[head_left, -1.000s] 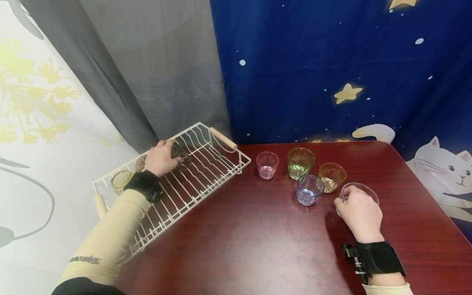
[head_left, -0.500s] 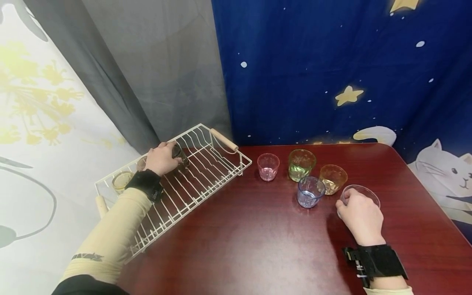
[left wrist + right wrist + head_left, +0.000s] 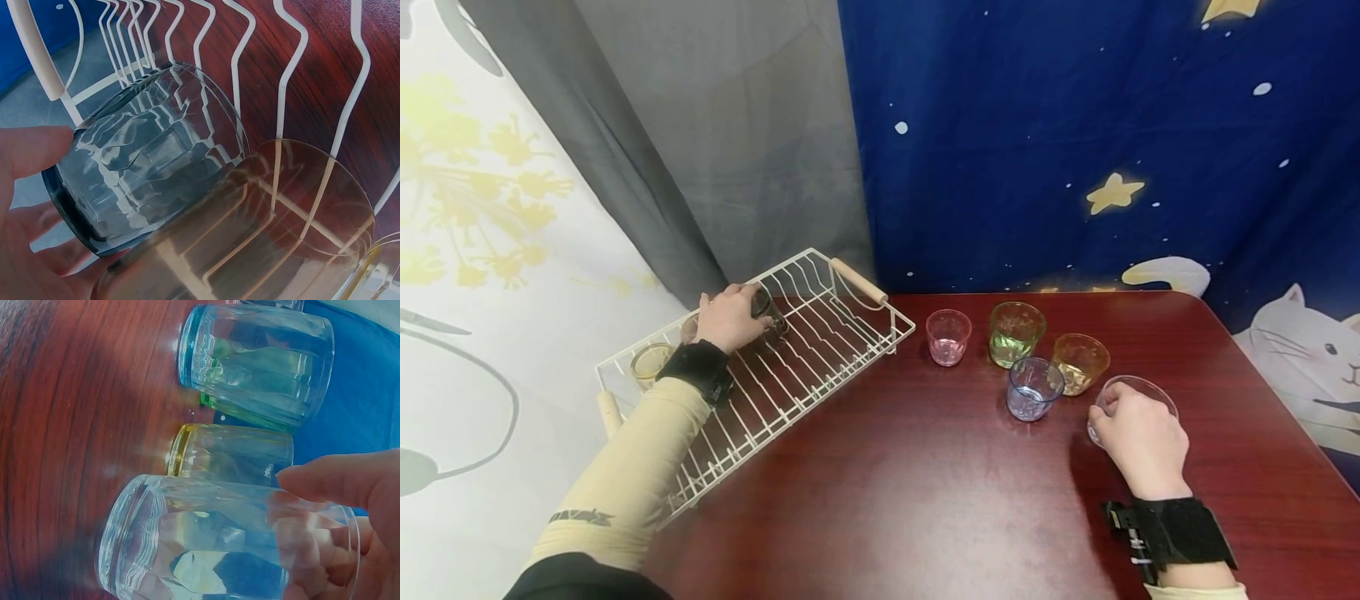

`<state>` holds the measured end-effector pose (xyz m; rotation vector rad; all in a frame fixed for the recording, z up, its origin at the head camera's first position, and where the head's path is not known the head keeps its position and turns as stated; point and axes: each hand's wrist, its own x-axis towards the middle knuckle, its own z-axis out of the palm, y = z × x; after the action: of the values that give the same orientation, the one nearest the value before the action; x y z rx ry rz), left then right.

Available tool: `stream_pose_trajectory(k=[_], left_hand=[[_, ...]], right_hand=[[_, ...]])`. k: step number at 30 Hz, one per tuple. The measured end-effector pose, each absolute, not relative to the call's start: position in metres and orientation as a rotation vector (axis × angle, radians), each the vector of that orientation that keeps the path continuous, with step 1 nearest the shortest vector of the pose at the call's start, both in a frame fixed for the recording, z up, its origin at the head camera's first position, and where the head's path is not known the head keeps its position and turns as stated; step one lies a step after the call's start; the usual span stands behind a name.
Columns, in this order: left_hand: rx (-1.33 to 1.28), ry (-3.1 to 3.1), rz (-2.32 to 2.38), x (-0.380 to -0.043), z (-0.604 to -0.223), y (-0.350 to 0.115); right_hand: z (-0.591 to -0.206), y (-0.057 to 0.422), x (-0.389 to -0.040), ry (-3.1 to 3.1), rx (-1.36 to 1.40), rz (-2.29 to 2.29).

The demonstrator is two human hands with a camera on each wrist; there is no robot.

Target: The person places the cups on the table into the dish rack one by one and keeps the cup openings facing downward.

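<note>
My left hand point(image 3: 726, 321) grips a smoky grey glass point(image 3: 144, 169) by its thick base. That glass lies tilted in the white wire rack point(image 3: 790, 424), its rim toward the wires. Right beside it in the left wrist view is a brown-tinted glass point(image 3: 250, 231), with a yellow-rimmed glass point(image 3: 650, 362) farther left in the rack. On the table, my right hand point(image 3: 1142, 433) pinches a clear glass point(image 3: 134, 537) at its upper wall, thumb on one side and fingers seen through the glass. An amber glass point(image 3: 1081, 364) stands close to it.
Left of the amber glass stand a blue glass point(image 3: 1030, 400), a green glass point(image 3: 1017, 333) and a pink glass point(image 3: 947, 337), all upright. The rack has wooden handles point(image 3: 859, 281) at its ends. Curtains point(image 3: 970, 167) hang behind the table point(image 3: 925, 500).
The whole head view has shifted slightly. Both hands keep their grips, the left on the grey glass in the rack and the right on the clear glass.
</note>
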<state>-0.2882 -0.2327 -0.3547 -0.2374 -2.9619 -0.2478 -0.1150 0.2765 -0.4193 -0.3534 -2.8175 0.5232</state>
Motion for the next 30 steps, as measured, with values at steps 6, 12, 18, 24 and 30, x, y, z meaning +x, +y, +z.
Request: stream_pose_trajectory(k=[6,12,18,24,30], left_hand=[[-0.233,-2.974,-0.271,-0.283,-0.352,-0.235],[-0.248,-2.957,-0.313,-0.274,-0.342,-0.234],[-0.371,-2.912,-0.364,-0.273,-0.338,-0.237],[-0.513,-2.884,-0.488,-0.269,-0.336,-0.233],[-0.617,-2.83,-0.586,-0.25,-0.324,-0.212]], right_hand=[[-0.414,0.279,-0.109,-2.8,-0.358,0.534],[-0.407,0.282,-0.103,-2.77,-0.357,0.531],[-0.399,0.283,-0.099,-2.741,-0.374,0.53],[-0.387,0.278,-0.095,-2.699,-0.372,0.52],[-0.376,0.273,-0.094,-2.63,-0.355,0.517]])
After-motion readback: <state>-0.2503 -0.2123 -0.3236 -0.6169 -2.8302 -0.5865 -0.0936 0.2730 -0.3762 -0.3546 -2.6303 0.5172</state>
